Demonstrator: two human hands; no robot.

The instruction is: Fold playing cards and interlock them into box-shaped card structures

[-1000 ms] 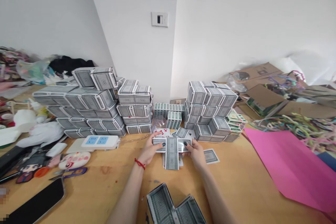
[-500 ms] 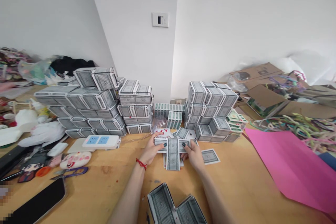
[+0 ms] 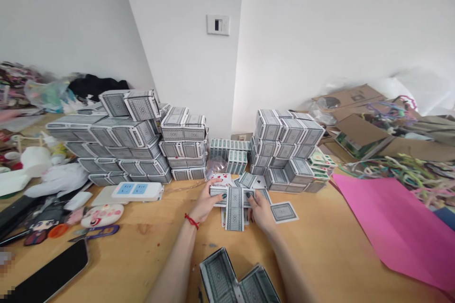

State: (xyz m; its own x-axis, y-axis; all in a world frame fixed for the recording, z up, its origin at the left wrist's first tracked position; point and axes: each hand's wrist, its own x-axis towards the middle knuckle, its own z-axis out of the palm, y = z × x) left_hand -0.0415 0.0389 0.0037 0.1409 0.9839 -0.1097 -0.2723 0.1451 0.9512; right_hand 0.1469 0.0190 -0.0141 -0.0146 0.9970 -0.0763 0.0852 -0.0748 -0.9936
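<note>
Grey-patterned playing cards [image 3: 234, 209] form a T shape, an upright card over a sideways layer. My left hand [image 3: 205, 202], with a red string bracelet, pinches the left end, thumb on top. My right hand [image 3: 261, 210] is closed on the right end, its thumb pressing down; its other fingers are partly hidden underneath. Beyond lie loose cards [image 3: 246, 180], some face up. One card [image 3: 283, 212] lies face down to the right of my right hand. Nearest me stands an open form folded from cards [image 3: 220, 272].
Stacked card-built blocks stand at left [image 3: 121, 151], centre left [image 3: 183, 144] and right [image 3: 286, 135]. Green card boxes [image 3: 236, 162] sit between. A white power strip [image 3: 138, 191], phone [image 3: 53, 272] and utility knife [image 3: 101, 232] lie left; pink paper [image 3: 387, 232] and cardboard [image 3: 362, 132] right.
The hands and the T-shaped cards stay almost in place. My right fingers have shifted slightly at the right end of the cards. The camera view has moved a little.
</note>
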